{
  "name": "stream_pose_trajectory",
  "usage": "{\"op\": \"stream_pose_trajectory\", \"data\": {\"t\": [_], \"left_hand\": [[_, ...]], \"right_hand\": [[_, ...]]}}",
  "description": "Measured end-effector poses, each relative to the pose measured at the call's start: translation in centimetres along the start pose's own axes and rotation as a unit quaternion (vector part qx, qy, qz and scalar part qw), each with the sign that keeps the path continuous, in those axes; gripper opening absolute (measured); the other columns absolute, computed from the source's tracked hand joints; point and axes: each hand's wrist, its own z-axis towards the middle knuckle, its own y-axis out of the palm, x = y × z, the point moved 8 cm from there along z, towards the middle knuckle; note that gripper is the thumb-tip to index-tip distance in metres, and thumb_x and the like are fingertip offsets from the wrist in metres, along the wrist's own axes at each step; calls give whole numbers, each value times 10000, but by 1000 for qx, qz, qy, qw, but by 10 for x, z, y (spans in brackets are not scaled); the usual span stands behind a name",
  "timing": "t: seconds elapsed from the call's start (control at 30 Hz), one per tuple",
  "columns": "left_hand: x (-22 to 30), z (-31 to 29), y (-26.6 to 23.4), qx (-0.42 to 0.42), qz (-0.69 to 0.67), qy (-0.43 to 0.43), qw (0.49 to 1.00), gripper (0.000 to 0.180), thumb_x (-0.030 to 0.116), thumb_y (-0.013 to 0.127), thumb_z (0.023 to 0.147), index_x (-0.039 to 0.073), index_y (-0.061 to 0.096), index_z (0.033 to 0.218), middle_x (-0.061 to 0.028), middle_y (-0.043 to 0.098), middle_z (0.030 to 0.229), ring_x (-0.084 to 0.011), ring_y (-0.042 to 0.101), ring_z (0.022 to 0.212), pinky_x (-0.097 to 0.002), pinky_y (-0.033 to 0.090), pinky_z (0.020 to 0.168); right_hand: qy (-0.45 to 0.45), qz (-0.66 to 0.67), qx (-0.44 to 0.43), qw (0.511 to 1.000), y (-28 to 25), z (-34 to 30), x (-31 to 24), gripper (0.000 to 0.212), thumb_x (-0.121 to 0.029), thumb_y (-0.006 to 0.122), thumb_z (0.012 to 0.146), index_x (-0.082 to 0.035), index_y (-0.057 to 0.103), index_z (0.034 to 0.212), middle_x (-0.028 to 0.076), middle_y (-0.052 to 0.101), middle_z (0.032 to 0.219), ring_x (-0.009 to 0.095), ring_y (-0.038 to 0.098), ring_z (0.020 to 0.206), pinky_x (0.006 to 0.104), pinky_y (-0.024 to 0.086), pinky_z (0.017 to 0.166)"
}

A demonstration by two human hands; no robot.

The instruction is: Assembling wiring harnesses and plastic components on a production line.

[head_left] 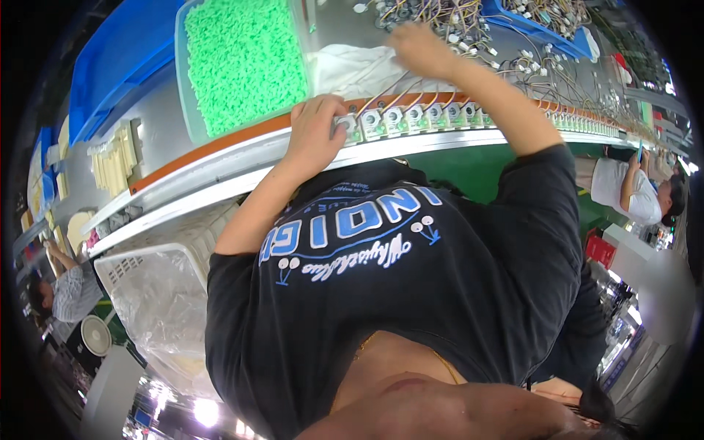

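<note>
My left hand (315, 133) is closed at the near rail, its thumb and fingers around the first small white housing (353, 130) of a long row. More white housings (394, 119) with round centres stand along the rail (242, 155), thin wires running back from several of them. Farther back, my right hand (423, 51) reaches over the bench with its fingers bent together, slightly blurred; whatever is in them is hidden. Close to its fingertips lies a pile of wired parts with white connectors (447, 18). A white cloth (356, 67) lies between my two hands.
A clear bin of green pieces (246, 66) stands left of the cloth, beside a large blue tray (121, 62). Cream-coloured strips (114, 161) lie farther left. Another blue tray (539, 29) holds wired parts. A plastic-lined white basket (158, 271) stands below the bench. Other people work at both sides.
</note>
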Motion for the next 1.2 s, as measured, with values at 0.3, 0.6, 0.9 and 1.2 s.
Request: {"op": "stream_pose_trajectory", "data": {"t": [0.3,0.6,0.9,1.2], "left_hand": [[-16,-20,9,-122,-36,-144,981,252,240,487,840,1,546,891,-190,586,881,-348,548,843,-348,411,722],[-54,-46,76,-328,-220,-349,850,633,492,297,890,-4,329,1283,-122,361,1304,-200,345,1191,-274,240,988],[-89,-46,109,-337,-347,-389,784,551,459,352,891,75,335,1287,-63,424,1265,-172,426,1125,-295,332,942],[-26,3,158,-346,-212,-356,841,667,488,332,881,-29,282,1299,-131,297,1347,-225,261,1245,-298,176,1018]], "right_hand": [[-30,203,111,972,-1,-67,-89,606,-343,577,744,-35,367,1222,157,454,1129,293,422,1073,425,304,928],[32,137,187,972,32,-104,-75,528,-370,520,774,-29,412,1162,132,484,994,270,462,944,392,339,820],[12,143,217,966,33,-108,-76,532,-415,494,783,-16,426,1129,116,491,963,246,468,903,366,333,791],[32,125,242,962,46,-168,-7,527,-429,461,814,-15,432,1138,109,513,936,235,488,889,357,347,770]]}}
